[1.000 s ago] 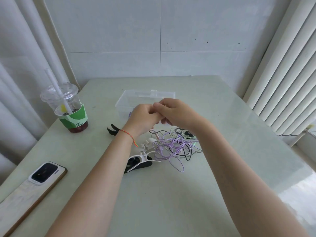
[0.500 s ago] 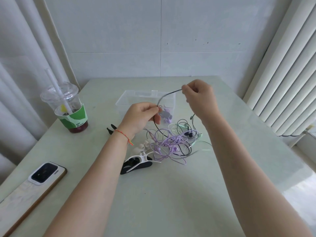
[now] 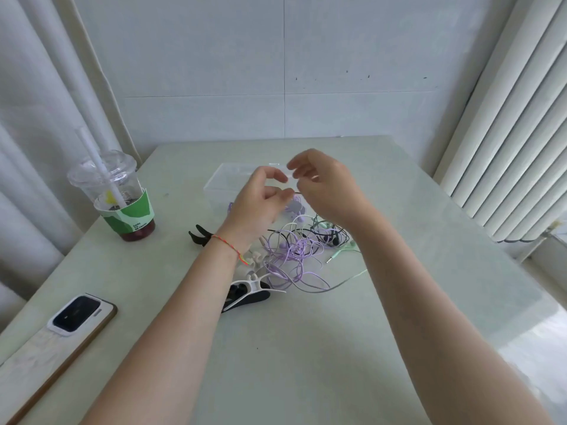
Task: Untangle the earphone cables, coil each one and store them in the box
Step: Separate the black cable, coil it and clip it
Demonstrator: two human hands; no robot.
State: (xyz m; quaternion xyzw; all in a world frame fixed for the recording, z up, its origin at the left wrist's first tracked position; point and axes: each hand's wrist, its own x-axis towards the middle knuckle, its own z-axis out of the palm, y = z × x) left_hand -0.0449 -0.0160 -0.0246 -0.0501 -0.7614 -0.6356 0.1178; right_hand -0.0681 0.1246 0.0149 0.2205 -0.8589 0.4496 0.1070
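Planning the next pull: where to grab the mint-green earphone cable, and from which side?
Pinch the mint-green cable on its free run trailing right of the tangle, or at its plug. Come from above on the right: that stretch lies alone on the table, clear of the purple loops.

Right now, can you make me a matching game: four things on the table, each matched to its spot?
Things:
1 cup
2 phone
3 box
4 cables

Places:
a near left edge
b mid-table, below the hands
c far left, straw in it
d behind the hands

Pairs: 1-c, 2-a, 3-d, 4-b
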